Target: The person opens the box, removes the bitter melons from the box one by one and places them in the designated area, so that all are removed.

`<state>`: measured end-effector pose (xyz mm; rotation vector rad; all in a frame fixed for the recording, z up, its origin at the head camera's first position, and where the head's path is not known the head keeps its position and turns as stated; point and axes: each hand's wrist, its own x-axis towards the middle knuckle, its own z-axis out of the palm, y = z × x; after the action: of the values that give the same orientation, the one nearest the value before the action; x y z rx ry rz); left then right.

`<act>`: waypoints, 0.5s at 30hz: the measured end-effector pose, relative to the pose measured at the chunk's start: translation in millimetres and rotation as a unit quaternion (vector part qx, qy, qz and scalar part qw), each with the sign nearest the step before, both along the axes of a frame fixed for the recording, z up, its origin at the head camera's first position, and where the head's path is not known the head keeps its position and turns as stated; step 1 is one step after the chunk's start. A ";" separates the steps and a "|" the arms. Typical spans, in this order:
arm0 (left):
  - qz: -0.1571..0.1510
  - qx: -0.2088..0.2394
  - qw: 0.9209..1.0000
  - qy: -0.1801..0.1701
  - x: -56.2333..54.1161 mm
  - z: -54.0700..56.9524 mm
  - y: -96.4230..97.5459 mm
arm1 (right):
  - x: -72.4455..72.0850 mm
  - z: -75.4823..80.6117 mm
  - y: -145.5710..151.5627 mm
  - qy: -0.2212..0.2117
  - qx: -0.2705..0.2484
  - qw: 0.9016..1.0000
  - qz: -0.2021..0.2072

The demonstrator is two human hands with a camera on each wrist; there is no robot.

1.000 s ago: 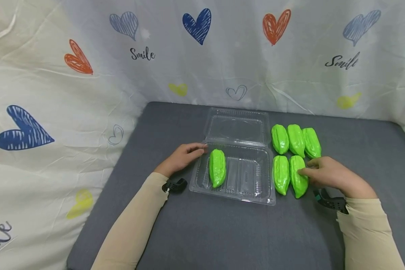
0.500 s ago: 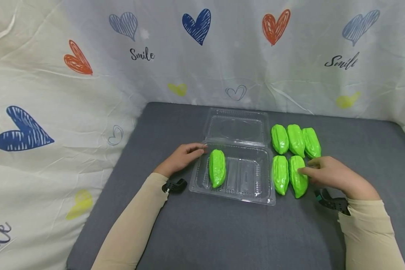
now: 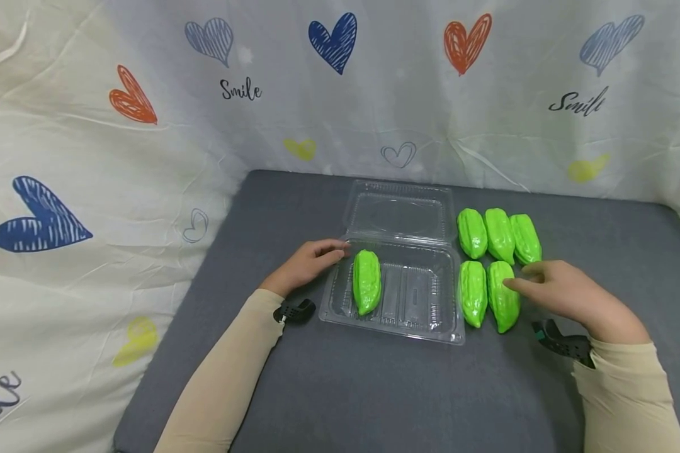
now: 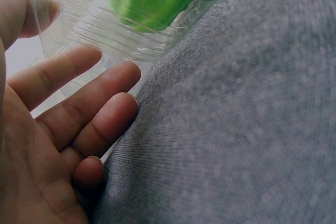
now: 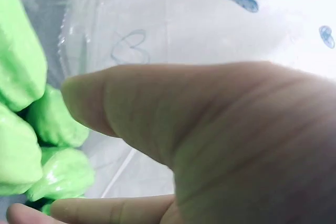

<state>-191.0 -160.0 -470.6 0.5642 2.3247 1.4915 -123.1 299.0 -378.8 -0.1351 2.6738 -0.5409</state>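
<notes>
A clear plastic clamshell container (image 3: pixel 416 296) lies with its lid (image 3: pixel 399 211) folded back. Inside its base, at the left, sits one glossy green ridged, fruit-like piece (image 3: pixel 366 283). My left hand (image 3: pixel 303 267) holds the container's upper left rim, the thumb on one side and fingers on the other; in the left wrist view the fingers (image 4: pixel 100 90) are loosely bent. To the right, my right hand (image 3: pixel 578 292) hovers beside the nearest right-hand green piece (image 3: pixel 502 302), thumb and fingers apart with nothing between them. Whether it touches that piece I cannot tell.
Another green piece (image 3: pixel 473 294) lies just right of the container. Behind it, three more, including one (image 3: pixel 498 236) in the middle, form a row. The grey table (image 3: pixel 408 396) ends at a white cloth (image 3: pixel 396 100) printed with hearts, at the back and left.
My right hand has shifted slightly right, off toward the table's right side, while the green piece near it stays in place. The left hand and the container have not visibly moved.
</notes>
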 end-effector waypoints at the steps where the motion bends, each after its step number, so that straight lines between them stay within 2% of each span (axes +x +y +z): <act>1: 0.000 -0.001 1.000 0.000 0.2 0.3 0.0 | 0.6 1.3 -1.3 0.003 0.000 1.000 -0.001; 9: -0.001 0.004 1.000 0.001 0.6 1.3 0.6 | 4.6 10.7 -12.8 0.013 -0.013 1.000 -0.011; 15: 0.001 0.004 1.000 0.000 0.5 0.8 0.2 | 5.9 15.1 -23.7 0.045 -0.033 0.998 -0.021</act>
<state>-190.5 -159.8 -469.8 0.5648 2.3209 1.5008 -117.2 275.4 -363.7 -0.1247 2.7517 -0.6518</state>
